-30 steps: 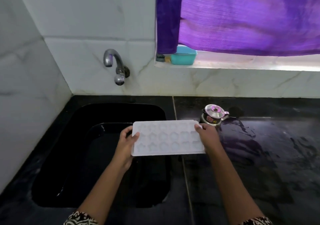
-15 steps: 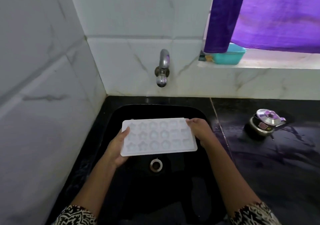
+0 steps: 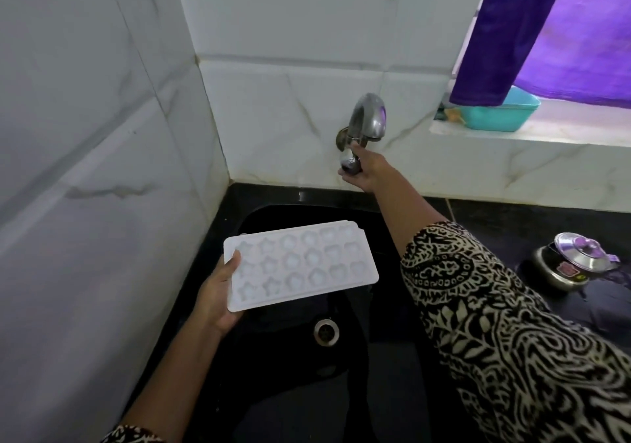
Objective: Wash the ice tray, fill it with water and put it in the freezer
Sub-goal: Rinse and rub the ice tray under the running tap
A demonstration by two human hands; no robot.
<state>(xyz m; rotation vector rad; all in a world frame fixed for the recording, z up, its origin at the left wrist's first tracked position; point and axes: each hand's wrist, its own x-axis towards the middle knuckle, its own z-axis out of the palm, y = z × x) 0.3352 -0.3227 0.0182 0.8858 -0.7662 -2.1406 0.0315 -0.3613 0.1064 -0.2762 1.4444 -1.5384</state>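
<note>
White plastic, the ice tray (image 3: 300, 265) hangs level over the black sink (image 3: 273, 391), above the drain (image 3: 326, 331) and towards the sink's back-left corner. Your left hand (image 3: 218, 297) clamps its near-left end, thumb on top, fingers beneath. Your right hand (image 3: 367, 169) reaches to the wall tap (image 3: 367, 118), fingers closed around its handle (image 3: 350, 162).

White ice tray (image 3: 300, 265), star and flower moulds up, roughly level, above the black sink (image 3: 273, 210).
</note>
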